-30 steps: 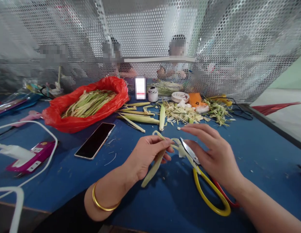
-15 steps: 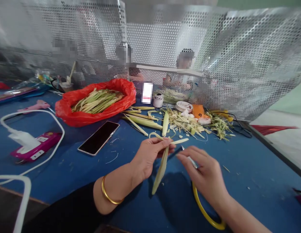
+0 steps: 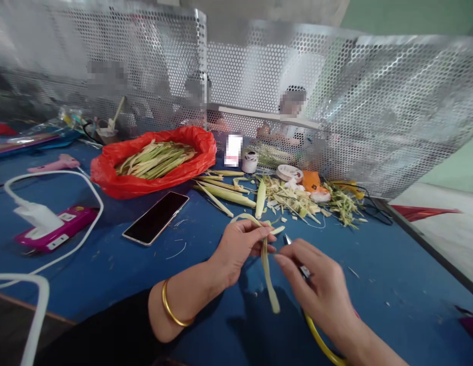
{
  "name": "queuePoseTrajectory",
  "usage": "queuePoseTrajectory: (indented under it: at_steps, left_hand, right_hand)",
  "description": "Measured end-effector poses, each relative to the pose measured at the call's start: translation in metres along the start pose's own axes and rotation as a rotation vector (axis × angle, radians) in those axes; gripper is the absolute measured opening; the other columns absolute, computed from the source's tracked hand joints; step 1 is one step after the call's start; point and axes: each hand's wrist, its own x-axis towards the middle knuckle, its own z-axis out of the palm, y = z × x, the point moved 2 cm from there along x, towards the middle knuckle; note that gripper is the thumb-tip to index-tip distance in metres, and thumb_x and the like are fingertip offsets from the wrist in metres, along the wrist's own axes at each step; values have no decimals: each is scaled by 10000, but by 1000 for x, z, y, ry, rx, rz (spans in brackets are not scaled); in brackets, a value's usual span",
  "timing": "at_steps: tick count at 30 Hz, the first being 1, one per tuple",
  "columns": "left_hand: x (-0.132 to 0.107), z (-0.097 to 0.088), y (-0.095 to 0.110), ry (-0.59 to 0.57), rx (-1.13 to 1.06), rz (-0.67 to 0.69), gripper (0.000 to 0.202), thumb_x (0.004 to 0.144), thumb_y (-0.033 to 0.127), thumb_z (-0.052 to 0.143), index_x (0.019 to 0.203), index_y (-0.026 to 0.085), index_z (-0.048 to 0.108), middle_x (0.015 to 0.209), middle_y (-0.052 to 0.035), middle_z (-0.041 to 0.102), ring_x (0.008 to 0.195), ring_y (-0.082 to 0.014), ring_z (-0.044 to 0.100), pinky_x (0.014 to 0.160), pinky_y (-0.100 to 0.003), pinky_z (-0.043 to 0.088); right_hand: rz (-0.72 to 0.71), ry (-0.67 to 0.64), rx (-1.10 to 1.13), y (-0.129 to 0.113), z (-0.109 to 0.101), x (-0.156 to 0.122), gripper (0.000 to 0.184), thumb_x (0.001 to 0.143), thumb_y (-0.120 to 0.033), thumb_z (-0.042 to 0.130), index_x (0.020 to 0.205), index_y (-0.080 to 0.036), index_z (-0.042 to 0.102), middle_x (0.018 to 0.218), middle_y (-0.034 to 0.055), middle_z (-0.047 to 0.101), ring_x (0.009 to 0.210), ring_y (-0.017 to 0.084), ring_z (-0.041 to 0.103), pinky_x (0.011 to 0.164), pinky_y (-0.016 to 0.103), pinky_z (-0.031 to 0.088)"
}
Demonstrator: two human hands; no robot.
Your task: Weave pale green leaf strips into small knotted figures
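Observation:
My left hand (image 3: 246, 244), a gold bangle on its wrist, pinches pale green corn husk strips (image 3: 270, 279) between thumb and fingers. One strip hangs down toward the table, another loops up over the hand, and a short end points right. Close by on the right, my right hand (image 3: 313, 277) is closed around scissors (image 3: 304, 272). Their metal tip shows beyond the fingers, and a big yellow handle loop hangs below the palm. The thumb and forefinger are pressed together near the hanging strip; whether they pinch anything is unclear.
Husk strips fill a red plastic bag (image 3: 152, 185). Loose husks (image 3: 229, 194), trimmings (image 3: 293, 198) and a tape roll (image 3: 289, 173) lie ahead. Left are a dark phone (image 3: 156, 218) and a purple power strip (image 3: 55, 231) with a white cable. A perforated screen (image 3: 244, 76) stands behind, people beyond it.
The hanging husk strip has swung from lower left to lower right and now looks narrower. My right hand has dropped slightly, still around the scissors. The view has shifted a little.

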Motion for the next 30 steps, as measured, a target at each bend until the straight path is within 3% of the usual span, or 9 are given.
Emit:
queuePoseTrajectory:
  at_steps: [2, 4, 8, 11, 13, 16, 21, 25, 30]
  left_hand:
    - [-3, 2, 0, -70, 82, -44, 180, 726, 292, 737, 772, 125, 684, 666, -34, 692, 508, -118, 636, 569, -242, 522]
    - [-8, 7, -1, -173, 199, -93, 175, 728, 290, 720, 703, 123, 677, 610, -17, 658, 452, -99, 592, 528, -234, 511]
    - [-17, 17, -5, -309, 443, -146, 114, 721, 161, 637, 612, 133, 653, 525, 18, 598, 366, -70, 507, 421, -190, 421]
    - [-16, 17, -7, -292, 507, -178, 118, 712, 143, 609, 596, 139, 633, 501, 28, 578, 342, -68, 477, 397, -193, 385]
    - [-13, 14, -7, -280, 460, -184, 133, 725, 196, 618, 603, 145, 621, 512, 25, 584, 347, -73, 474, 397, -203, 379]
    - [-4, 4, -6, -204, 285, -213, 121, 715, 248, 644, 642, 153, 626, 509, 31, 574, 381, -79, 478, 411, -206, 371]
    - [7, -8, 2, -107, 77, -211, 166, 695, 245, 673, 824, 146, 704, 669, -20, 677, 520, -93, 564, 415, -177, 292]
    - [7, -8, 9, -95, -63, -215, 128, 732, 240, 676, 813, 146, 704, 766, -45, 713, 640, -109, 632, 425, -146, 330]
    - [6, -5, 13, -42, -213, -272, 70, 798, 182, 645, 781, 126, 684, 714, -30, 685, 601, -85, 633, 509, -137, 468]
  right_hand:
    - [-4, 158, -39, 0, -15, 6, 202, 910, -338, 542, 816, -198, 654, 737, 30, 590, 670, 159, 553, 603, 261, 421]
    - [32, 167, -81, 3, -21, 16, 226, 896, -379, 555, 882, -207, 699, 791, 49, 611, 723, 182, 579, 617, 279, 436]
    - [215, -205, 85, 8, -7, 31, 359, 830, -460, 620, 594, -191, 637, 661, 16, 570, 604, 160, 576, 549, 271, 449]
    - [353, -218, 396, 5, 6, 28, 282, 823, -425, 634, 669, -195, 584, 575, -34, 521, 419, 120, 514, 396, 241, 414]
    - [240, -39, 405, -1, 6, 21, 185, 851, -344, 612, 735, -200, 599, 627, -28, 529, 431, 115, 524, 392, 235, 430]
    - [-170, 193, 79, -10, 0, 7, 84, 855, -194, 604, 794, -208, 661, 768, 23, 556, 628, 138, 597, 516, 235, 487]
    - [-585, 134, -319, -4, 6, -7, 154, 913, -137, 536, 906, -212, 670, 800, 41, 642, 690, 156, 627, 651, 280, 525]
    - [-700, 75, -424, 2, 17, -4, 197, 937, -99, 476, 954, -155, 664, 840, 80, 668, 770, 187, 653, 716, 310, 540]
    - [-658, 53, -440, 2, 21, -2, 172, 926, -115, 476, 1013, -136, 622, 922, 103, 697, 865, 212, 665, 815, 361, 526]
